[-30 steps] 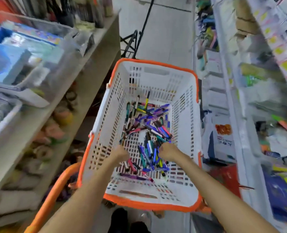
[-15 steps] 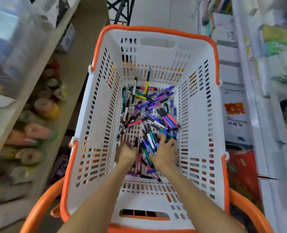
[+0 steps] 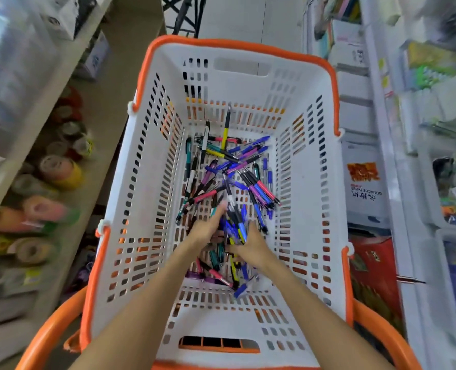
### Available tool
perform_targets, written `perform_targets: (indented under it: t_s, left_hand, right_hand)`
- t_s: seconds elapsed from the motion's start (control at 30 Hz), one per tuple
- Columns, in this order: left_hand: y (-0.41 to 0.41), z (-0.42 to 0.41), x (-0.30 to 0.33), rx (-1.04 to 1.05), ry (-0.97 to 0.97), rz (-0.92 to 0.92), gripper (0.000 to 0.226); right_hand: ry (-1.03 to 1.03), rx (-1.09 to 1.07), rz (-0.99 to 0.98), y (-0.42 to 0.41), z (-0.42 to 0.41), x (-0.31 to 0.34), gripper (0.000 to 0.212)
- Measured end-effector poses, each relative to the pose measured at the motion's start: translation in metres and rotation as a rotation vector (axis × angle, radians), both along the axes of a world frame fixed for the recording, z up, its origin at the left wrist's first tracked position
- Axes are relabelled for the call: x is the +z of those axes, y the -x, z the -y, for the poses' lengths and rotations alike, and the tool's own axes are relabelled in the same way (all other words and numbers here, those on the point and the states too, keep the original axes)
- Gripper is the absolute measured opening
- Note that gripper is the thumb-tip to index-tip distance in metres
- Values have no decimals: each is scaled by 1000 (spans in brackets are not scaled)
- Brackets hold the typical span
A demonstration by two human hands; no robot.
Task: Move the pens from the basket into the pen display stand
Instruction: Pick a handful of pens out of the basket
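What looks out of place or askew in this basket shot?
Nothing is damaged or spilled. The pens lie jumbled at all angles on the floor of the white basket, one yellow pen leaning up its far wall. The left hand and right hand are gathering a bunch between them. No pen lies outside.
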State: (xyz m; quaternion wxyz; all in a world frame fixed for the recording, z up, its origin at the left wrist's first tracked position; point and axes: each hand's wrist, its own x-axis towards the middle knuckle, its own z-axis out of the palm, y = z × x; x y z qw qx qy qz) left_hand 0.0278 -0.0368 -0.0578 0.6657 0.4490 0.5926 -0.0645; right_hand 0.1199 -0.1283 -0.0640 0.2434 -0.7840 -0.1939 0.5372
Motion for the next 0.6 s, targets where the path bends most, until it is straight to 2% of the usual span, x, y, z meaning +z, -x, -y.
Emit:
perform_targets:
  t_s: [0.1, 0.17, 0.23, 0.27, 0.33, 0.37, 0.4, 0.5, 0.53, 0.6]
  left_hand:
    - [-2, 3, 3, -75, -26, -61, 91]
    - [-2, 6, 10, -85, -109, -64, 106]
    - [-4, 6, 19, -103, -196, -5, 95]
    - [-4, 4, 25, -138, -215, 15, 88]
    - [-1, 0, 37, -233, -137, 94, 78]
    - [4, -3, 45, -276, -45, 141, 76]
    - [9, -8, 51, -304, 62, 188, 76]
    - [25, -20, 63, -457, 311, 241, 85]
    - [27, -22, 67, -534, 332, 218, 77]
    - [27, -25, 73, -680, 300, 113, 41]
  right_hand:
    - [-59, -156, -128, -7, -7, 9, 81]
    - [-59, -277, -285, -11, -7, 12, 79]
    - [-36, -423, -485, -14, -6, 23, 74]
    - [-38, -482, -577, -17, -6, 28, 63]
    - [-80, -557, -722, -22, -8, 43, 33]
    - [-85, -589, -761, -23, -10, 50, 25]
    - [-79, -600, -784, -24, -12, 58, 24]
    - [-71, -573, -845, -28, -15, 73, 40]
    - [-69, -551, -866, -29, -15, 80, 42]
    - [-35, -528, -872, -31, -13, 91, 28]
